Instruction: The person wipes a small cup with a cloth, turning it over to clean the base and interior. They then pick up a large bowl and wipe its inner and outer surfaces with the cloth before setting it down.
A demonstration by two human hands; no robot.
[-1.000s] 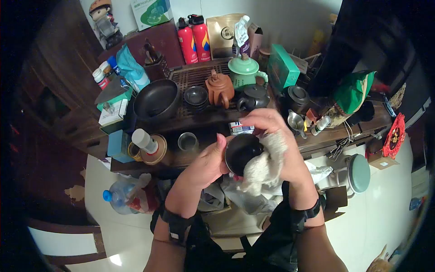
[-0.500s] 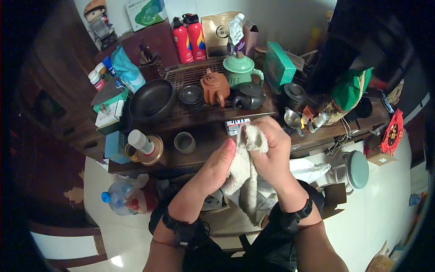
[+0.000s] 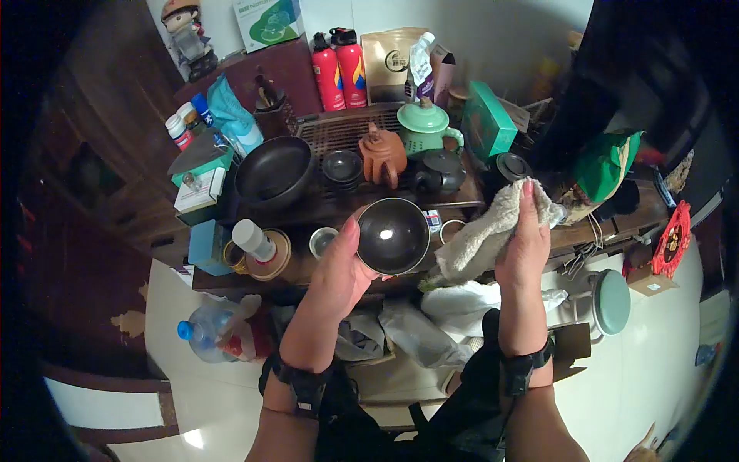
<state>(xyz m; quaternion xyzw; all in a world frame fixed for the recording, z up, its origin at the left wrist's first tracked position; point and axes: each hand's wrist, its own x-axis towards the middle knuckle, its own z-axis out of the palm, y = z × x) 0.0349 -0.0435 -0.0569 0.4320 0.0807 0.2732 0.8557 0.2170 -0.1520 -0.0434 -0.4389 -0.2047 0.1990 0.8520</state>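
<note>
My left hand (image 3: 339,269) is closed around the side of a small dark tea bowl (image 3: 392,237). The bowl's open top faces me, showing a shiny inside and a thin pale rim. To the right, apart from the bowl, my right hand (image 3: 526,250) grips a cream towel (image 3: 486,231) that hangs down to the left. Both hands are above the front edge of a dark wooden tea table (image 3: 308,289). A grey cup (image 3: 322,242) stands just left of the bowl, partly behind my left hand. Between bowl and towel sits a small box (image 3: 433,222).
Behind my hands are a large dark bowl (image 3: 275,172), stacked small bowls (image 3: 342,169), a clay teapot (image 3: 382,156), a black teapot (image 3: 439,172) and a green lidded pot (image 3: 423,128). Left stands a white-capped jar (image 3: 255,240). A green stool (image 3: 613,302) is at right.
My hands were together on the bunched towel and have moved apart. The dark tea bowl now shows in my left hand, while the towel has gone right with my right hand.
</note>
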